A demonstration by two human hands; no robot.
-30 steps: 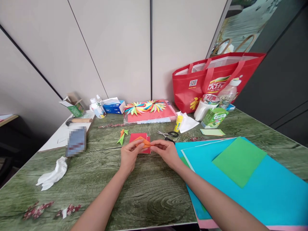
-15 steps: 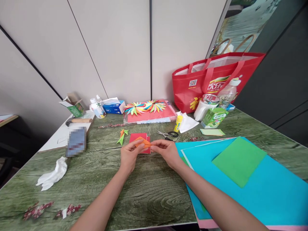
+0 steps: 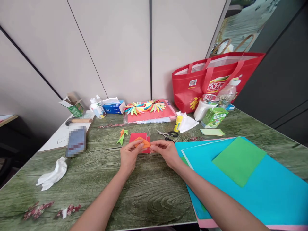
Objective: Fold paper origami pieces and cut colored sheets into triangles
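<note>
Between my two hands is a folded piece of orange paper (image 3: 143,142), held above a small stack of red paper (image 3: 137,137). My left hand (image 3: 130,152) pinches its left side between thumb and fingers. The right end is gripped by the fingertips of my right hand (image 3: 166,151). Fingers cover part of the folds. Folded green and orange paper pieces (image 3: 121,137) lie to the left of the red stack. Black-handled scissors (image 3: 169,133) rest just beyond my right hand, one handle partly hidden by it.
Large blue sheets (image 3: 260,202) with a green square (image 3: 239,162) cover the table's right side. A glue stick (image 3: 178,124), a juice box (image 3: 215,117) and a red bag (image 3: 185,86) stand behind. Colourful paper stars (image 3: 154,106) lie at the back; crumpled tissue (image 3: 54,173) is at left.
Hardly anything differs. Both hands keep hold of the orange paper in the same place, with only tiny finger shifts.
</note>
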